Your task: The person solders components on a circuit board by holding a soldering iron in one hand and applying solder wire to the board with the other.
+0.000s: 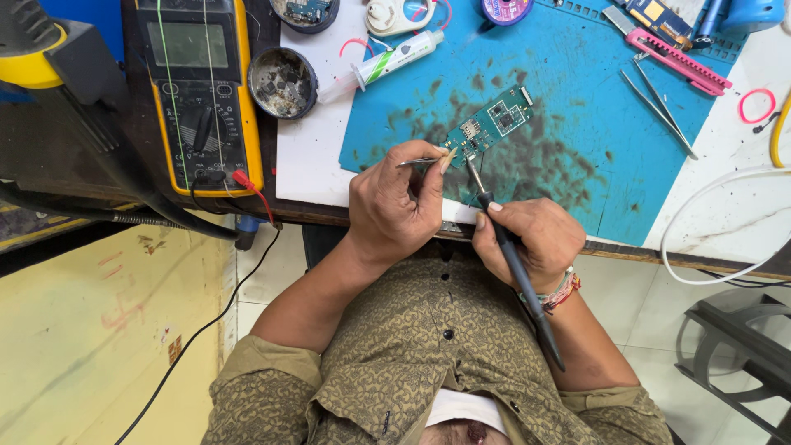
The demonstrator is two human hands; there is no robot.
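Head view: green circuit board (493, 124) lies tilted on the stained blue mat (577, 156), near the desk's front edge (329, 213); free mat to its right up to spare tweezers (659, 103). White syringe (387, 62), round tin (283, 82) & yellow multimeter (200, 91) crowd the left. Left hand (394, 206), wrist bent over the edge, fingers pinched shut on thin tweezers (422, 161) at the board's corner. Right hand (527, 241) fisted round a soldering iron (515, 264), tip touching the board.
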